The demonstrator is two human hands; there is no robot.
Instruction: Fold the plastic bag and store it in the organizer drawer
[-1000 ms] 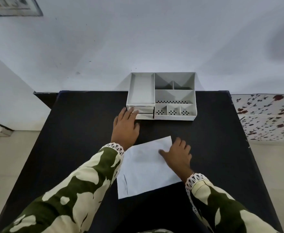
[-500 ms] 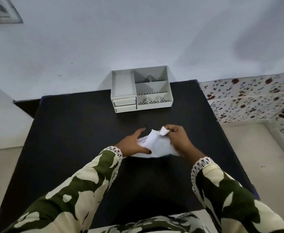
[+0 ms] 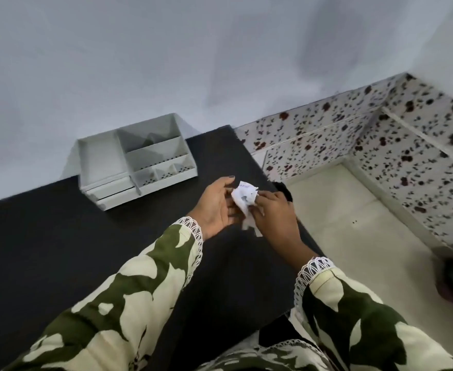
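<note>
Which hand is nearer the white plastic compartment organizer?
Left. The left hand sits front-right of the white plastic organizer; the right hand is farther right, past the crumpled white plastic bag between them.

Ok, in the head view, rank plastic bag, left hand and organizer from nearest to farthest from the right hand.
1. plastic bag, crumpled, pinched in the right hand itself.
2. left hand, just left of the bag.
3. organizer, much farther left and back.
</note>
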